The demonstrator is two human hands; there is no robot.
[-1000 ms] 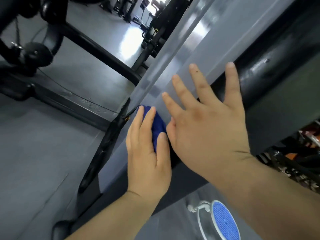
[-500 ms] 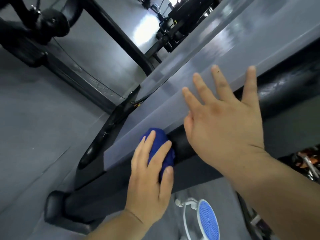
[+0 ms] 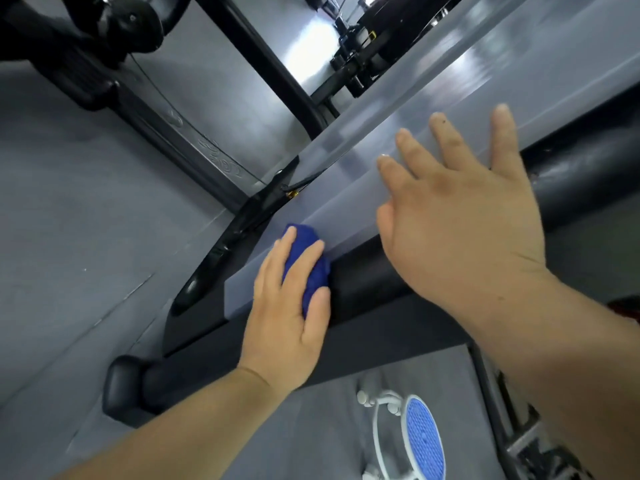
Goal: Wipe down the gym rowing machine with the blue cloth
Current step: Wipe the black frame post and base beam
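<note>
cloth (image 3: 309,271) edges up the rail (image 3: 346,202); left hand (image 3: 287,317) fingers (image 3: 277,261) curl over it, right hand (image 3: 460,233) fingers (image 3: 446,140) spread flat, bracing. press evenly, overlap strokes.

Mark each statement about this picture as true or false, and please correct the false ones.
1. The left hand presses the blue cloth on the grey rail of the machine. True.
2. The right hand grips a second cloth. False: it is open with its fingers spread, and it holds nothing.
3. A round white and blue object lies on the floor near the bottom of the view. True.
4. The two hands touch each other. False: they are apart, and a part of the black tube shows between them.
</note>
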